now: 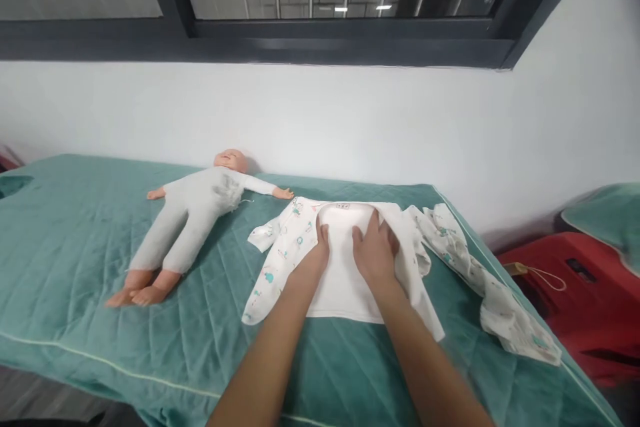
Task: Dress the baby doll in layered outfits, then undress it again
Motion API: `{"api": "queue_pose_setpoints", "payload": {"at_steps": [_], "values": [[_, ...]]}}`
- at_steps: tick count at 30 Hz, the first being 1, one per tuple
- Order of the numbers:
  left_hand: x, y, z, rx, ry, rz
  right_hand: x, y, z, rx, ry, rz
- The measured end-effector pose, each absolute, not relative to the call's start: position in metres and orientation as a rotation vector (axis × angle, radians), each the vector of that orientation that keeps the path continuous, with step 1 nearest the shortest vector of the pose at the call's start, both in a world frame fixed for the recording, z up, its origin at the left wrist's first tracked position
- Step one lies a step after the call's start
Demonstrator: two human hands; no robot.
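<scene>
A white baby shirt [345, 293] with a small coloured print lies spread on the green quilted cover, its front parted and its plain inside showing. My left hand [317, 253] grips the left front panel near the neckline, the fingers partly hidden by the cloth. At the right front panel, my right hand [375, 250] has its fingers at the fabric edge, with the thumb apart over the inside. To the left, a baby doll [193, 197] with a white cloth body lies on its back, one hand close to the shirt's sleeve.
Another printed white garment [470, 273] lies crumpled along the right edge of the green quilted cover [90, 233]. Beyond that edge is a red plastic object [565, 287] with a looped cord. A white wall [350, 120] and a dark window frame [320, 47] stand behind.
</scene>
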State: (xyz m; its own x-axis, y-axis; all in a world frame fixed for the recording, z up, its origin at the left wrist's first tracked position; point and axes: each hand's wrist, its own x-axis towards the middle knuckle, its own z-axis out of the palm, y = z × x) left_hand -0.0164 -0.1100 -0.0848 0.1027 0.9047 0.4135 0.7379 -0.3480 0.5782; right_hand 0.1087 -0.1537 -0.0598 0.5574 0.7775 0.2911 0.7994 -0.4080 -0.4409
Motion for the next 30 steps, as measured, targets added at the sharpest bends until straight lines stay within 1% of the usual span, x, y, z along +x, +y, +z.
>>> {"api": "queue_pose_setpoints", "payload": {"at_steps": [3,6,11,15,19,22,25,30], "values": [[-0.007,-0.071,-0.09,2.18,1.708,0.978,0.122,-0.114,-0.075,-2.323,-1.318,0.091],[-0.001,-0.039,-0.097,2.173,1.695,0.86,0.131,-0.085,-0.081,-2.377,-1.36,0.124],[0.004,-0.015,-0.108,2.16,1.741,0.747,0.139,-0.061,-0.088,-2.397,-1.431,0.226],[0.009,-0.021,-0.109,2.261,1.664,0.741,0.138,-0.06,-0.095,-2.356,-1.476,0.156],[0.018,-0.027,-0.103,2.484,1.314,0.615,0.138,-0.058,-0.103,-2.066,-1.754,0.0],[0.022,-0.024,-0.101,2.66,1.185,0.47,0.14,-0.053,-0.108,-1.922,-1.908,0.013],[0.021,-0.017,-0.102,2.769,1.146,0.369,0.143,-0.049,-0.112,-1.956,-1.965,0.014],[0.023,-0.007,-0.103,2.855,1.122,0.352,0.145,-0.044,-0.112,-2.058,-2.006,-0.041]]}}
